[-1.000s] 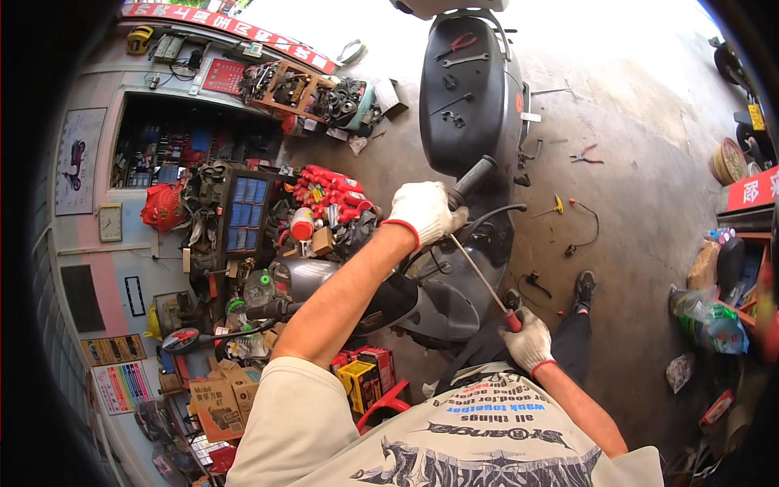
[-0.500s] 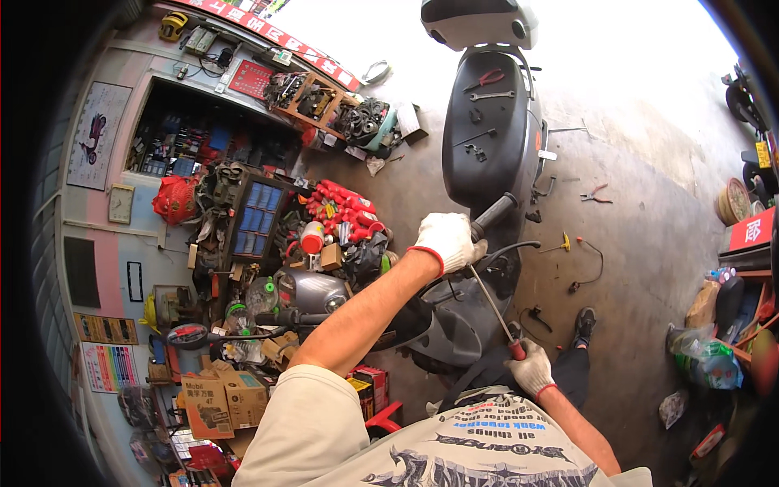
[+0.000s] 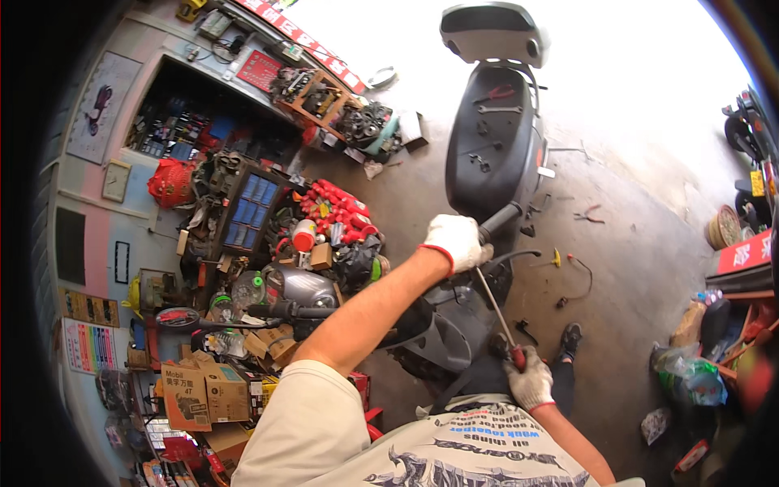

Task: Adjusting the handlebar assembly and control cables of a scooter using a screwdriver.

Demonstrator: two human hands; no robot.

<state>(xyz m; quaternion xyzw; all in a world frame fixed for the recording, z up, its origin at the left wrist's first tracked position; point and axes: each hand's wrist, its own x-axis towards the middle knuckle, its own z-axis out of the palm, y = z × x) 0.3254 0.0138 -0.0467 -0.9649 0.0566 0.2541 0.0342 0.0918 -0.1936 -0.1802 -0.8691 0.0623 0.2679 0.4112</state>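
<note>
My left hand [image 3: 456, 243], in a white knit glove with a red cuff, is closed around the inner end of the scooter's handlebar. The black rubber grip [image 3: 501, 219] sticks out beyond it, and the brake lever [image 3: 515, 255] curves away below. In my gloved right hand [image 3: 530, 381] is the red handle of a long screwdriver [image 3: 493, 307]. Its steel shaft slants up to the handlebar just under my left hand, which hides the tip. Behind the handlebar stretches the dark scooter seat [image 3: 479, 178], bearing red-handled pliers [image 3: 501, 92], a wrench [image 3: 500, 109] and small dark parts.
On the concrete floor to the right lie pliers [image 3: 590, 215], a yellow-handled tool [image 3: 556, 258] and a cable [image 3: 588, 280]. Red bottles [image 3: 333, 207], cardboard boxes [image 3: 185, 398] and a second scooter's mirror [image 3: 180, 317] crowd the left. Bagged items [image 3: 690, 377] stand at the right.
The view has tilted slightly, shifting the whole scene. My right hand sits a little lower and has turned somewhat on the screwdriver handle. My left hand keeps its place on the handlebar.
</note>
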